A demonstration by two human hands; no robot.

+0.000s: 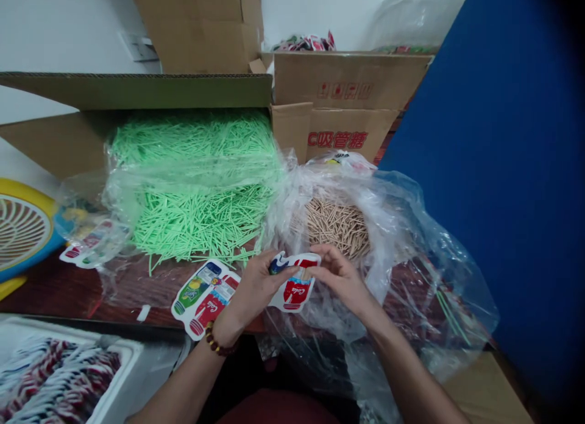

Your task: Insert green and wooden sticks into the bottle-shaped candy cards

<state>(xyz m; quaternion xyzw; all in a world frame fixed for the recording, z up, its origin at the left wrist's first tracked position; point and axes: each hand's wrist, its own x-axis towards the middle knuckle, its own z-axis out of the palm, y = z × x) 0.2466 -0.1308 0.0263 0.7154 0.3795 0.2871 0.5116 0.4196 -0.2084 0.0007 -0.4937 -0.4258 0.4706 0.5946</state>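
Observation:
My left hand [257, 285] is closed on a flat printed pack of bottle-shaped packets [293, 288], red and blue. My right hand [337, 272] pinches the pack's top edge together with what looks like a thin stick; its fingers are closed. Both hands hover just in front of a clear plastic bag of tan sticks [337, 228]. A second pack of bottle-shaped packets [205, 296] lies on the table beside my left wrist. A heap of green sticks [196, 186] spills from a plastic-lined cardboard box to the left.
More cardboard boxes [347, 101] stand behind, one with red print. A blue panel [503, 168] walls off the right side. A yellow and blue fan [22, 229] sits at far left. A white tray of red-striped items [59, 369] is at bottom left.

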